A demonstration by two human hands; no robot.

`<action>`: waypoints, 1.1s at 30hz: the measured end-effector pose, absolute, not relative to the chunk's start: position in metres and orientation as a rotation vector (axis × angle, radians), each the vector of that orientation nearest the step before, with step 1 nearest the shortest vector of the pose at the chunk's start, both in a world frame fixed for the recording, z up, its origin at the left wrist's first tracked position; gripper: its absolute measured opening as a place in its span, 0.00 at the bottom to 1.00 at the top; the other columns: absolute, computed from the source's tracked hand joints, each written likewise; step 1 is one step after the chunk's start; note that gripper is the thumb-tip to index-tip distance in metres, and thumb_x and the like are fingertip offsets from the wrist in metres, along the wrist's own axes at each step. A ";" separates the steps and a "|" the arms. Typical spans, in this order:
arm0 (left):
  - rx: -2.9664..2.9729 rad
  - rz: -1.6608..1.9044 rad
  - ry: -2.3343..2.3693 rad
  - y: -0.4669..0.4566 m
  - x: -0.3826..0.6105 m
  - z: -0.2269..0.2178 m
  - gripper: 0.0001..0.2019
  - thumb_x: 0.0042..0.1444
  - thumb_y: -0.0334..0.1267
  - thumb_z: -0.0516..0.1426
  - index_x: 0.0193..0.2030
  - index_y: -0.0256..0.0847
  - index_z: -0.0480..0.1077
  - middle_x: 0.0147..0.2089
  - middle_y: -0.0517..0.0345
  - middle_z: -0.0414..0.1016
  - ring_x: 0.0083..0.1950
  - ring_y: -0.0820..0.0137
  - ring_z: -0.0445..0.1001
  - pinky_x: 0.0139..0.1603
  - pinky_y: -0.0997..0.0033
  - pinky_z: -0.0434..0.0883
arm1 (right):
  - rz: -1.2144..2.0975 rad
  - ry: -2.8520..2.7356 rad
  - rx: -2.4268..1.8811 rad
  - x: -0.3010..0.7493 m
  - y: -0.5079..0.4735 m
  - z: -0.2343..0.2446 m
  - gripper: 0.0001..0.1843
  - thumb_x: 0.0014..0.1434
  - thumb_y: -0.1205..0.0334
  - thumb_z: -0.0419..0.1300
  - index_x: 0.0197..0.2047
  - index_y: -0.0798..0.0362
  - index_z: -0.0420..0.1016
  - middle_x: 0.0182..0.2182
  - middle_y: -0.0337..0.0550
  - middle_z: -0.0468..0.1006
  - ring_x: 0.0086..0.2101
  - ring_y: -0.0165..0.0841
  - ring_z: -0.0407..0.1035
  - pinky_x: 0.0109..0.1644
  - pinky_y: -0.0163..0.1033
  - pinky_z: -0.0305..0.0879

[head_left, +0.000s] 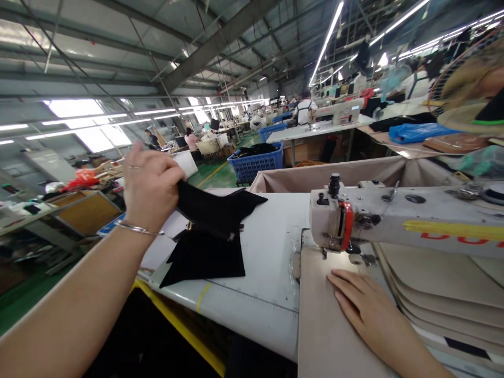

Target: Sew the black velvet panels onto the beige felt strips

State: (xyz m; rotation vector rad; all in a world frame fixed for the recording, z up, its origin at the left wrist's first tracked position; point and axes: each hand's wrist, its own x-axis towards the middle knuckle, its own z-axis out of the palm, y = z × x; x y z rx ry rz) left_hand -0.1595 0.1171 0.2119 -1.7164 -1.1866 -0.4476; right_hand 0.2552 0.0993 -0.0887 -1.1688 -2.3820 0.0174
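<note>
My left hand (pixel 151 181) is raised over the left part of the sewing table (pixel 271 252), its fingers closed on the edge of a black fabric piece (pixel 208 207). That piece hangs at a slant above more black fabric (pixel 212 254) lying on the tabletop. My right hand (pixel 366 304) lies flat, fingers stretched out, on a beige panel (pixel 318 315). The panel's far end reaches under the head of a white sewing machine (pixel 331 220), close to the needle area. My right fingertips rest just in front of the presser foot.
Stacked beige panels (pixel 441 278) lie right of my right hand, under the machine arm. Behind the machine is a beige cloth-lined bin (pixel 331 173). A blue basket (pixel 258 163) with dark material stands farther back. Other people and machines fill the background.
</note>
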 end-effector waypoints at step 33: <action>-2.874 -0.693 -1.856 0.163 0.048 -0.029 0.05 0.52 0.35 0.62 0.32 0.40 0.69 0.35 0.58 0.72 0.38 0.66 0.71 0.36 0.70 0.65 | 0.017 -2.386 -1.388 0.243 0.089 -0.056 0.27 0.67 0.52 0.48 0.67 0.50 0.55 0.60 0.45 0.64 0.57 0.41 0.57 0.60 0.50 0.56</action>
